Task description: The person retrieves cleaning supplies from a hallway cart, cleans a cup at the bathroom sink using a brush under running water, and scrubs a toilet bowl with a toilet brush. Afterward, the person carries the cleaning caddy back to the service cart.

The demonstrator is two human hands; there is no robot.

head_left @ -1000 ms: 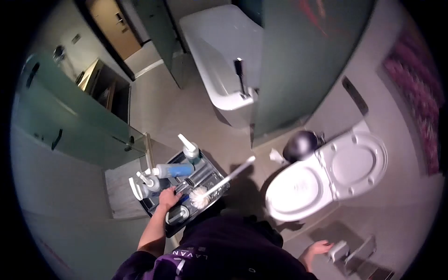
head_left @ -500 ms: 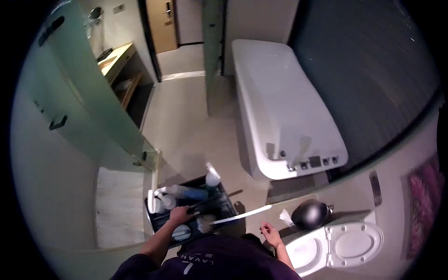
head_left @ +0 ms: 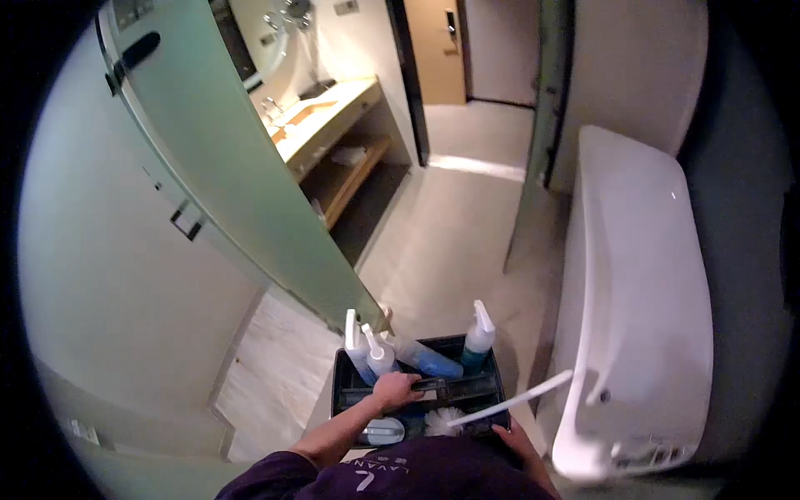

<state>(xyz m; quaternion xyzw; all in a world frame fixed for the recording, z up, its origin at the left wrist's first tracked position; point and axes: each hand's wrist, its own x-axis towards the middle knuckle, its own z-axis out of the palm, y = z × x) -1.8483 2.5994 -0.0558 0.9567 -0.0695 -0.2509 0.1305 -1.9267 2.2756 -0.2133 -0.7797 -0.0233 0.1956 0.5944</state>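
Observation:
My left hand (head_left: pixel 395 391) is closed around the middle handle of a black cleaning caddy (head_left: pixel 497 387) held in front of my body. Spray bottles stand at its back: two white-topped ones at the left, including a white pump bottle (head_left: pixel 381 357), and a spray bottle with green liquid (head_left: pixel 479 337) at the right. A blue bottle (head_left: pixel 429 358) leans between them. In the front part sit a toilet brush (head_left: pixel 442 421), its long white handle sticking out to the right, and a grey-white round-ended item (head_left: pixel 383 431). My right hand (head_left: pixel 514 438) grips the caddy's front right corner, partly hidden by my shirt.
A white bathtub (head_left: pixel 642 292) stands close on the right. At the left is a frosted glass door (head_left: pixel 242 167) with a black handle. A washbasin counter (head_left: pixel 333 125) and a wooden shelf are beyond it. Pale floor (head_left: pixel 442 233) leads to a wooden door (head_left: pixel 437 50).
My view has turned left, and the toilet has left the picture. My right hand has moved from beside the toilet to the caddy's corner. The left hand keeps the handle.

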